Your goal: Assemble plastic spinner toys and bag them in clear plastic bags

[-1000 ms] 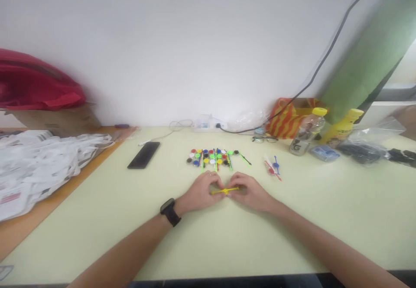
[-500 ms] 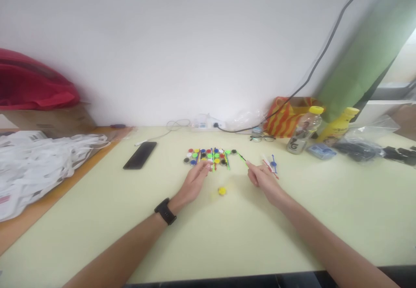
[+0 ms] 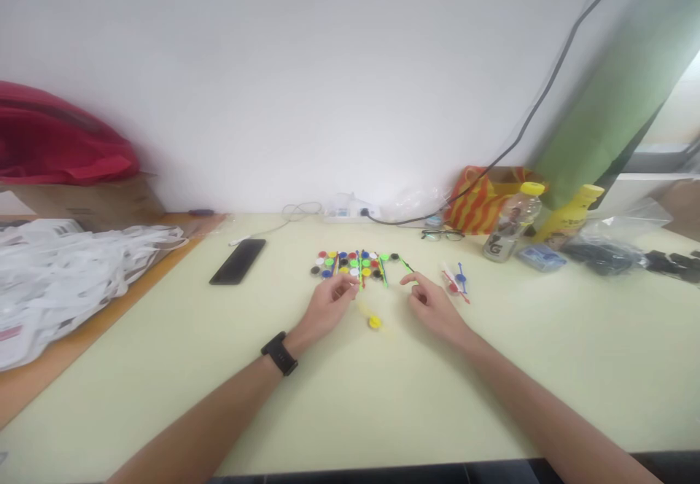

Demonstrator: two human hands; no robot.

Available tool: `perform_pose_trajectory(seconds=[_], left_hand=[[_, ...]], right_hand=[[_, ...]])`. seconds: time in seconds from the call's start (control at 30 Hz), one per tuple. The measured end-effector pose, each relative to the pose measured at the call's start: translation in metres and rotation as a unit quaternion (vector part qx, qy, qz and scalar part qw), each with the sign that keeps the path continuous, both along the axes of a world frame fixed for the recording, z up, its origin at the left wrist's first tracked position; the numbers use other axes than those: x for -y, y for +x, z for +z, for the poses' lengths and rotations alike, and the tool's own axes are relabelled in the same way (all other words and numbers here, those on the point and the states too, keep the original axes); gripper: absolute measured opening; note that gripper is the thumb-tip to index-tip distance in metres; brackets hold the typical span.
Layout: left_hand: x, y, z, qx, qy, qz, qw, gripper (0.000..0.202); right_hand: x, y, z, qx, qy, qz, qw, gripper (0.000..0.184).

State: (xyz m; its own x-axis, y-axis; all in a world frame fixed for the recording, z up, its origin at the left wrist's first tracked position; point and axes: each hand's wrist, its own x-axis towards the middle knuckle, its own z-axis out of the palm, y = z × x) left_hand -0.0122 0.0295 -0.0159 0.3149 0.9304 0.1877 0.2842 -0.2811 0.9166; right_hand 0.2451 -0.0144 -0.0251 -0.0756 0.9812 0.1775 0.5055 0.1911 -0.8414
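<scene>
A yellow disc on a thin yellow stick (image 3: 374,321) lies on the pale table (image 3: 350,396) between my hands. My left hand (image 3: 329,303), with a black watch (image 3: 280,353) on its wrist, has its fingers bent together just above the stick's upper end; I cannot tell whether they touch it. My right hand (image 3: 432,306) rests to the right of the disc, fingers curled, nothing visible in them. Its forefinger lies close to a green stick (image 3: 406,264). Behind both hands is a row of small coloured discs and sticks (image 3: 354,264).
A black phone (image 3: 238,261) lies at the left, white bags (image 3: 71,265) beyond it. Red, white and blue sticks (image 3: 456,280) lie right of my right hand. Glasses (image 3: 442,234), two bottles (image 3: 511,230), a striped bag (image 3: 481,196) and a power strip (image 3: 350,212) line the wall.
One second ago both hands pinched the yellow piece together. They let go and spread apart. Now the fingers are curled again and the yellow piece lies on the table.
</scene>
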Motion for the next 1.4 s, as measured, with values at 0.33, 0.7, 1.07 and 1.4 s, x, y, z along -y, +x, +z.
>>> perform_pose_trajectory(seconds=[0.33, 0.7, 1.07, 1.4], left_hand=[[0.001, 0.001, -0.001, -0.005, -0.011, -0.008, 1.000, 0.024], [0.002, 0.001, 0.000, 0.001, -0.019, -0.019, 1.000, 0.024], [0.003, 0.000, 0.001, -0.019, -0.010, -0.037, 0.999, 0.025], [0.005, 0.001, 0.002, -0.017, 0.009, -0.043, 0.999, 0.025]], right_hand=[[-0.002, 0.003, 0.002, 0.000, 0.000, -0.022, 1.000, 0.027], [-0.010, 0.008, -0.013, 0.162, 0.093, -0.085, 0.979, 0.034], [-0.014, 0.007, -0.017, 0.352, 0.076, -0.084, 0.929, 0.032], [-0.015, 0.013, -0.021, 0.288, 0.107, -0.074, 0.949, 0.029]])
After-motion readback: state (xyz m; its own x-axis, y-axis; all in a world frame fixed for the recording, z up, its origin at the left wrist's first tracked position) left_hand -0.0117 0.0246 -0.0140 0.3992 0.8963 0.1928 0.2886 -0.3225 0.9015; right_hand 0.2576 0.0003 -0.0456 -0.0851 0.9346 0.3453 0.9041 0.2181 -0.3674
